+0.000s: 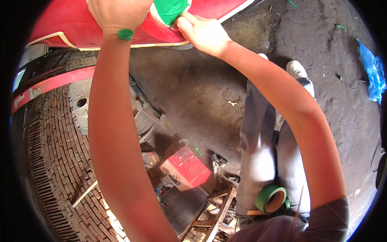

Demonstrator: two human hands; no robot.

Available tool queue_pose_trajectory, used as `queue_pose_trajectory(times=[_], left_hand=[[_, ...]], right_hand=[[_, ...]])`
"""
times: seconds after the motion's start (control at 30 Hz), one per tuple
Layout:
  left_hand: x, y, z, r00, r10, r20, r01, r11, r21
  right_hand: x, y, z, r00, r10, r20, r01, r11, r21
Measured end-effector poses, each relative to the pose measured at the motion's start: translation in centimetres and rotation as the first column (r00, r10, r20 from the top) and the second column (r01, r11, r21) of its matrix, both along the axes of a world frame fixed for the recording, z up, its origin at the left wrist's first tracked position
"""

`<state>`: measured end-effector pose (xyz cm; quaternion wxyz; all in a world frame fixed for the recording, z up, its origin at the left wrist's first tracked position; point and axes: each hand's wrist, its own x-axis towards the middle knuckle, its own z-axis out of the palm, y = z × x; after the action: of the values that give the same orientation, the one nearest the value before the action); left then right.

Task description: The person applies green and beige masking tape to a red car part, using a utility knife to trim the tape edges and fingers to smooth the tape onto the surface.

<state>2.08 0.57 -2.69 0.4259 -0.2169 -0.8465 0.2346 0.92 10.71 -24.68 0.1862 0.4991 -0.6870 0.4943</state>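
Observation:
A red painted vehicle panel (169, 33) edged with pale masking tape fills the top of the view. On it lies a patch of green masking tape (170, 10) with a pale border. My right hand (202, 33) pinches the patch's lower right edge between thumb and fingers. To the patch's left, my left hand (119, 13) is at the panel, its fingertips cut off by the frame's top edge. A small piece of green tape (125, 34) sticks to my left wrist. A roll of green tape (270, 199) rests at my lap.
Below stand a red metal box (192, 168) and a rusty metal frame (222, 211). Left are a brick wall (60, 136) and a red beam (57, 81). A blue plastic bag (372, 72) and a thin cable (350, 86) lie on the right floor.

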Motion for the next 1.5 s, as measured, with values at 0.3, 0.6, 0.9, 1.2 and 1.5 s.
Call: queue_pose_trajectory(times=[0.3,0.6,0.9,1.2,1.5], left_hand=[[0.1,0.0,0.1,1.0,0.011,0.012,-0.011,1.0,0.005],[-0.1,-0.1,0.1,1.0,0.004,0.006,-0.004,1.0,-0.003],[-0.1,-0.1,0.1,1.0,-0.004,0.011,0.004,1.0,-0.001],[-0.1,-0.2,0.0,1.0,-0.003,-0.002,0.003,1.0,-0.009],[-0.3,-0.4,0.0,0.999,-0.041,-0.018,0.041,0.999,-0.021]], right_hand=[[0.0,0.1,0.2,0.999,-0.005,-0.035,0.006,1.0,0.023],[-0.1,0.1,-0.1,0.998,-0.022,-0.053,0.02,0.999,-0.037],[-0.1,0.2,0.0,0.997,-0.009,-0.074,0.015,0.997,0.076],[-0.3,0.7,0.3,0.989,0.006,-0.145,0.017,0.988,0.156],[-1.8,0.9,0.2,0.948,-0.007,-0.32,0.062,0.985,0.163]])
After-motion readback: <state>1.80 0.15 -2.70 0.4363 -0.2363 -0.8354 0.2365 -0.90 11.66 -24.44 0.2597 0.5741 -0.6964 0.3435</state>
